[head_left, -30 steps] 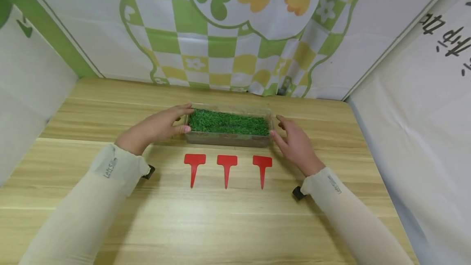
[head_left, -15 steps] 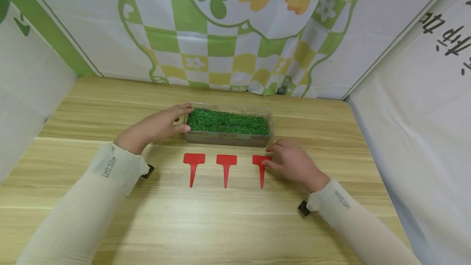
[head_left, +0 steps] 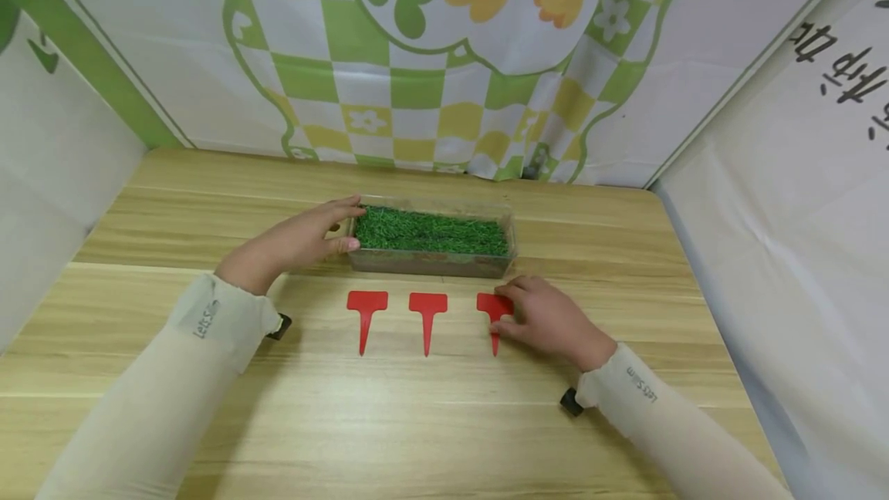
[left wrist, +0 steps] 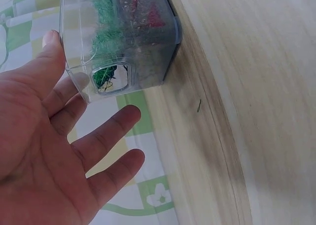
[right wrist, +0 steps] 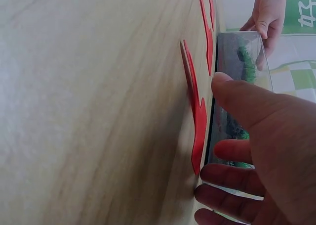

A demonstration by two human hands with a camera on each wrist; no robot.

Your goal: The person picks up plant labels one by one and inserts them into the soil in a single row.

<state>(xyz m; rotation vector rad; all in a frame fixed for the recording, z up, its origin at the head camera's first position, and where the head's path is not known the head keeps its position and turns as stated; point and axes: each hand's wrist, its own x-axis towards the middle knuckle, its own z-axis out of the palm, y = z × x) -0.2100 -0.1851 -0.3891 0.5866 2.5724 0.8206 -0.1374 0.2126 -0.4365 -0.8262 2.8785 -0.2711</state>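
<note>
A clear plastic box [head_left: 437, 264] filled with green artificial grass [head_left: 430, 231] stands at the middle of the table. My left hand [head_left: 299, 234] holds its left end, thumb at the front corner and fingertips at the back; in the left wrist view the other two fingers stick out free. Three red T-shaped plant labels lie in a row before the box: left label [head_left: 366, 301], middle label [head_left: 428, 303], right label [head_left: 487, 302]. My right hand [head_left: 552, 322] hovers over the right label, partly covering it. In the right wrist view its thumb and fingers stand apart around the label [right wrist: 198, 141].
The box stands on a wooden table [head_left: 389, 423]. Behind it hangs a checked, flowered cloth [head_left: 444, 91]. White walls rise on both sides, the right wall [head_left: 799, 268] bearing black writing. A tiny green scrap [left wrist: 199, 105] lies near the box.
My right hand has left the right end of the box and moved down toward me to the right label. My left hand has stayed at the left end.
</note>
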